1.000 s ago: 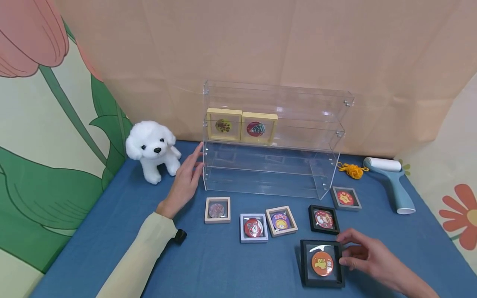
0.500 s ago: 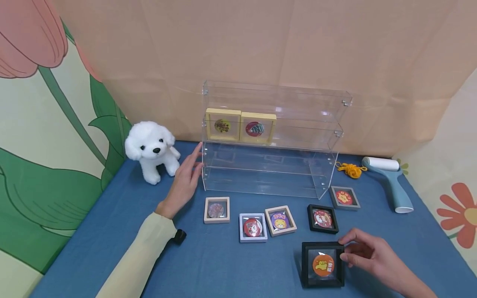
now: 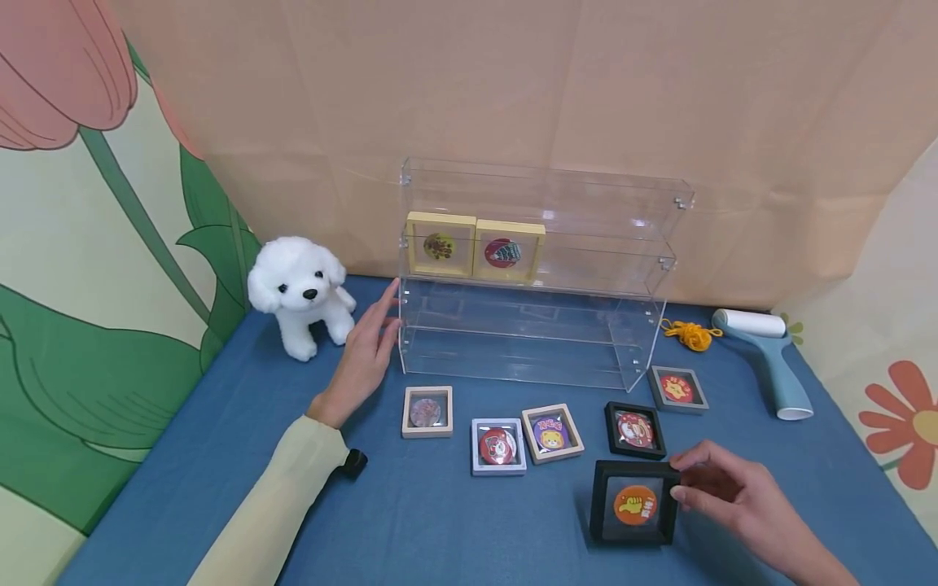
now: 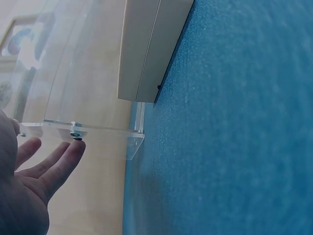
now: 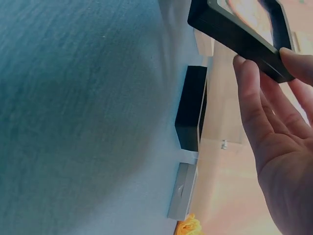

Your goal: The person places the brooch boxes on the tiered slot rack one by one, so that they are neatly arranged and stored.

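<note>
My right hand [image 3: 740, 500] pinches the right edge of a black display frame [image 3: 598, 505] with an orange thumbs-up badge inside. In the right wrist view the frame [image 5: 239, 34] is raised off the cloth, between thumb and fingertips. At the left side of a clear acrylic shelf [image 3: 513, 358], my left hand [image 3: 359, 358] rests its nearly straight fingers against the panel. The left wrist view shows those fingertips [image 4: 73, 149] by a metal screw. Two yellow frames, one with a brown-and-green badge [image 3: 441, 246] and one with a red badge [image 3: 509, 252], stand side by side on the shelf.
Before the shelf lie a beige frame [image 3: 427, 413], a white frame [image 3: 498, 447], a cream frame [image 3: 553, 434], a smaller black frame [image 3: 635, 430] and a grey frame [image 3: 677, 389]. A white plush dog [image 3: 296, 285] stands left; orange yarn [image 3: 691, 334] and a lint roller [image 3: 777, 358] lie right.
My right hand has lifted the black display frame slightly and moved it a little away from me, toward the smaller black frame. My left hand has stayed against the shelf.
</note>
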A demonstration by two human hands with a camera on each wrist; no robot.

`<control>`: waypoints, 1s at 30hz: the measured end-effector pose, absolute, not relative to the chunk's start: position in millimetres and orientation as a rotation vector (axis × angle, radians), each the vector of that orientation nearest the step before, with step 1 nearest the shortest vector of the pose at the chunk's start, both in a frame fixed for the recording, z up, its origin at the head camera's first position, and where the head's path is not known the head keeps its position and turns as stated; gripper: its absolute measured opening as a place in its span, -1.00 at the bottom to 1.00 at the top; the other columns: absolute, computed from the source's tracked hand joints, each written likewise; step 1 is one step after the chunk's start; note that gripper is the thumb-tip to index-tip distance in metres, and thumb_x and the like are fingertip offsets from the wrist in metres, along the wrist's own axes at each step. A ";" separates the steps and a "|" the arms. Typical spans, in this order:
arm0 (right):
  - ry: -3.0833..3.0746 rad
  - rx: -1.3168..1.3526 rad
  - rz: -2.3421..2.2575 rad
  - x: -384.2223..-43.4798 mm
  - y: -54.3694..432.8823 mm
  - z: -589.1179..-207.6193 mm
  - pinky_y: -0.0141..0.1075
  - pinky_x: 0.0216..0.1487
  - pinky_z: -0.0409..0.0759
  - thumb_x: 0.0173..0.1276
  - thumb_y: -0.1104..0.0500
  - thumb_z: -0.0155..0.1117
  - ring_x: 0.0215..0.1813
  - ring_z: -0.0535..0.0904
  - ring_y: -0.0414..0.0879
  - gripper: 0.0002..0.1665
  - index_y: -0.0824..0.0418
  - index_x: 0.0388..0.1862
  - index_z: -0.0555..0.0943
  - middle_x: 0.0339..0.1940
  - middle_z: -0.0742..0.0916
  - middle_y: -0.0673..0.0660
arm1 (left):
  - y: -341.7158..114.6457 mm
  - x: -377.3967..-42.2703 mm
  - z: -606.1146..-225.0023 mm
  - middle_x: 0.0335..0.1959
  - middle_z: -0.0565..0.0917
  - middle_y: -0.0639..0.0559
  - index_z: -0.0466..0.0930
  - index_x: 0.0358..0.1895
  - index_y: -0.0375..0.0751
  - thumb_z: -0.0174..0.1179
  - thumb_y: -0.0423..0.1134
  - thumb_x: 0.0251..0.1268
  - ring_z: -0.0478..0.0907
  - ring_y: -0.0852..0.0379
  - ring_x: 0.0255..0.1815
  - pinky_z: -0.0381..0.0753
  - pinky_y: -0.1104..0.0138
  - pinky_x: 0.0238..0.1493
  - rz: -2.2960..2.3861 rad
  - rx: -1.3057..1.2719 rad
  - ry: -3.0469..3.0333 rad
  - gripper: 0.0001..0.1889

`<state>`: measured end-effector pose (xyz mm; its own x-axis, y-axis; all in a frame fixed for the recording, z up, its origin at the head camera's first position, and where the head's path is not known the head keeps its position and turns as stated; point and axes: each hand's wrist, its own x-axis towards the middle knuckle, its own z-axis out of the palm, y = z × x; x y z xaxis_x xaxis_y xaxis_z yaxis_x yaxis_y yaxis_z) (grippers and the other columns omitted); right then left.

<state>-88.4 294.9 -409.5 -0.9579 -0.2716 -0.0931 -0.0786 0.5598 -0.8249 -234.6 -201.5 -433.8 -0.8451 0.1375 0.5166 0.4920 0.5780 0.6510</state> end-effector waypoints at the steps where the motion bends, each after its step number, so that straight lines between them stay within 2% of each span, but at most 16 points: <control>1: 2.609 -0.277 -1.349 -87.6 293.7 -408.1 -0.26 -0.23 0.72 0.39 0.23 0.41 -0.26 0.71 -0.02 -0.70 0.25 0.03 0.57 -0.06 0.70 0.19 | -201.4 -234.7 -433.7 0.31 0.46 -0.25 -0.03 0.66 0.23 0.02 -0.38 0.60 0.64 -0.11 0.08 0.66 0.01 -0.01 -1.172 -0.508 -2.398 -0.27; 11: 2.869 -0.314 -1.344 -82.5 286.1 -401.1 -0.30 -0.22 0.72 0.36 0.27 0.43 -0.19 0.73 -0.10 -0.74 0.14 -0.01 0.61 -0.02 0.71 0.11 | -202.1 -236.1 -436.1 0.30 0.47 -0.23 -0.03 0.65 0.24 0.01 -0.37 0.60 0.64 -0.09 0.06 0.66 0.04 -0.05 -1.174 -0.514 -2.392 -0.27; 22: 3.041 -0.359 -1.396 -87.1 279.7 -391.2 -0.38 -0.24 0.71 0.31 0.38 0.44 -0.18 0.72 -0.18 -0.70 0.20 -0.02 0.60 -0.03 0.69 -0.09 | -203.9 -236.4 -436.0 0.30 0.47 -0.23 -0.03 0.65 0.25 0.00 -0.37 0.60 0.66 -0.10 0.03 0.62 0.10 -0.17 -1.169 -0.522 -2.367 -0.28; 30: 3.111 -0.376 -1.450 -93.4 276.0 -383.1 -0.46 -0.22 0.68 0.25 0.45 0.45 -0.18 0.70 -0.25 -0.63 0.22 0.00 0.60 -0.06 0.69 -0.07 | -202.7 -234.6 -436.1 0.31 0.47 -0.21 -0.03 0.65 0.23 0.00 -0.37 0.60 0.65 -0.10 0.05 0.63 0.09 -0.15 -1.181 -0.539 -2.362 -0.28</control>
<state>-93.4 276.0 -383.1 -0.9288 -0.0628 0.3653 -0.3202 0.6326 -0.7052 -234.6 -202.7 -436.1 -0.8261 0.1446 0.5447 0.5225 0.5585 0.6442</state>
